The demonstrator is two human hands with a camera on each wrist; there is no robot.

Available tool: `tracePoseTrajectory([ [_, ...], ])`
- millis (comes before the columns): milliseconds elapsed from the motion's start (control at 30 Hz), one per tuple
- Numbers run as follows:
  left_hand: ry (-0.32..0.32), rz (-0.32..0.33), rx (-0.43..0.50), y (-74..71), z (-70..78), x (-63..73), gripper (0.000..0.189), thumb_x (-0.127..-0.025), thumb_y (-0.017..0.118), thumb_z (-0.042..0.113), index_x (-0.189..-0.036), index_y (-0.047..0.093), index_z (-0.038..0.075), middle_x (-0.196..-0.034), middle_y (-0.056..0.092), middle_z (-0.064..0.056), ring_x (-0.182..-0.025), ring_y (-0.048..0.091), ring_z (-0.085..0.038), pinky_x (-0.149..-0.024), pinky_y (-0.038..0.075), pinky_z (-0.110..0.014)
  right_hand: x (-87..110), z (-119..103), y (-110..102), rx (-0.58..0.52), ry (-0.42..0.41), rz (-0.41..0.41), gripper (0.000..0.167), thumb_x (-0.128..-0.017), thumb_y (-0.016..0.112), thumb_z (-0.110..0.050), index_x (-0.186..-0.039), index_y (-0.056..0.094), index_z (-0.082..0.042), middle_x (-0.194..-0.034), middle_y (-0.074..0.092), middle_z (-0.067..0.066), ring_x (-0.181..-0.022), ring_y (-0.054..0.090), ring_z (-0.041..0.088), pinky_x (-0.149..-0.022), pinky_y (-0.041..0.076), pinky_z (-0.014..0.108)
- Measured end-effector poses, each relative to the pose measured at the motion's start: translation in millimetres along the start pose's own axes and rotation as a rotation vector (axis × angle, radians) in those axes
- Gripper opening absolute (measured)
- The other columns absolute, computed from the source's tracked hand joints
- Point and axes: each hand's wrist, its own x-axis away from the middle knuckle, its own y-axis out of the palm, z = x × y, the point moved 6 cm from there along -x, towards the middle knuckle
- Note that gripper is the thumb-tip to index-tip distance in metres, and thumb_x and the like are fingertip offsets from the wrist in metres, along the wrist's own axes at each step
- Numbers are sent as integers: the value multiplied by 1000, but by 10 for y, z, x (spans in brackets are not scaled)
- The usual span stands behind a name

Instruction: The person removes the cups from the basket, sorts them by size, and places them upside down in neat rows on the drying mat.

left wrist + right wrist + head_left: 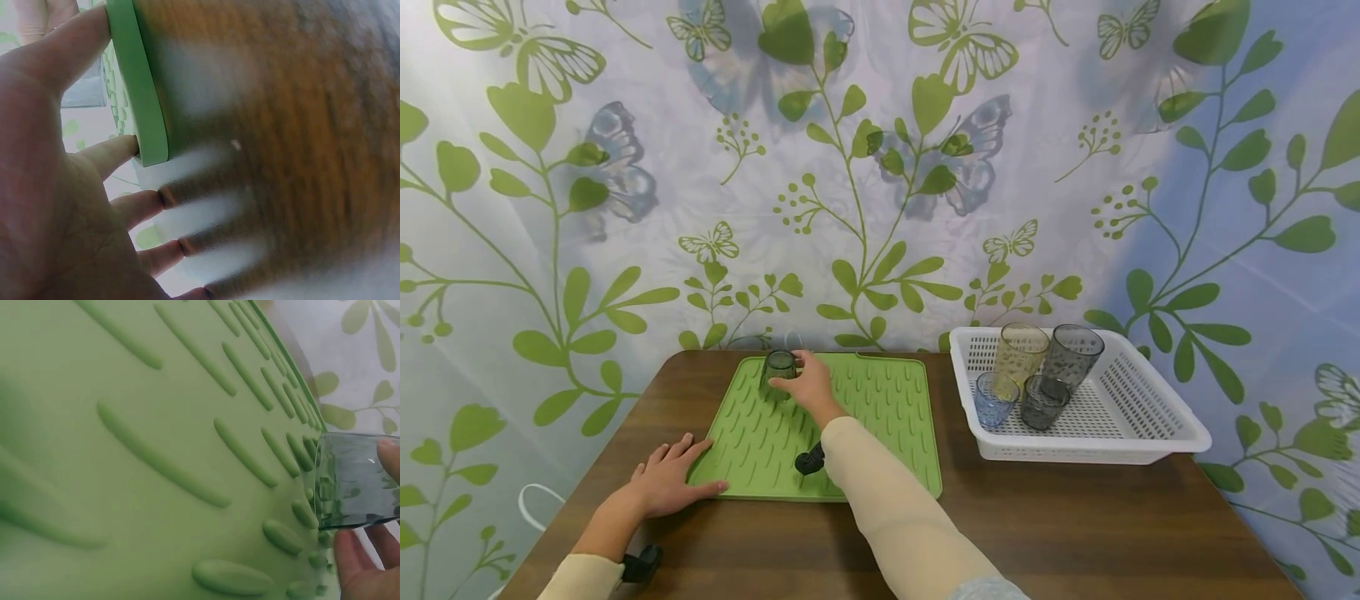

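A small grey-green tinted glass point(775, 388) stands at the far left corner of a green ridged drying mat point(880, 417). My right hand point(811, 385) grips this glass from its right side, thumb and fingers on opposite walls. In the right wrist view the glass point(353, 481) has one end right at the mat's ridges, with fingertips point(350, 547) on its side. My left hand point(668, 479) is spread at the mat's front left corner. Its thumb and index finger touch the mat's edge point(140, 94) in the left wrist view, while the other fingers rest on the wooden table.
To the right of the mat, a white plastic basket point(1150, 400) holds a tall amber glass point(1018, 354), a tall grey glass point(1075, 354), a short blue glass point(995, 404) and a short dark glass point(1043, 404). A leaf-patterned curtain point(865, 167) hangs behind the brown table point(1045, 517).
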Motion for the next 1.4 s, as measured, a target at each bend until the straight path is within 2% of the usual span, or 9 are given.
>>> tracePoseTrajectory([
  [267, -4, 1, -1, 1, 5, 7, 99, -87, 63, 74, -157, 39, 8, -162, 25, -34, -142, 20, -68, -103, 20, -87, 14, -19, 44, 24, -5, -3, 71, -88, 84, -31, -150, 53, -16, -144, 61, 8, -134, 56, 29, -105, 52, 48],
  [900, -7, 4, 4, 85, -22, -7, 100, -87, 62, 75, -158, 38, 10, -163, 24, -34, -143, 19, -67, -104, 20, -86, 88, -60, 109, 31, -53, -3, 64, -90, 82, -28, -148, 56, -19, -141, 62, 10, -130, 59, 30, -100, 56, 46],
  [1400, -3, 8, 7, 58, 14, 2, 99, -87, 63, 73, -158, 38, 9, -163, 24, -34, -143, 20, -68, -104, 20, -86, 110, -55, 99, 18, -72, -3, 65, -90, 81, -28, -148, 54, -18, -143, 60, 11, -131, 58, 30, -98, 56, 47],
])
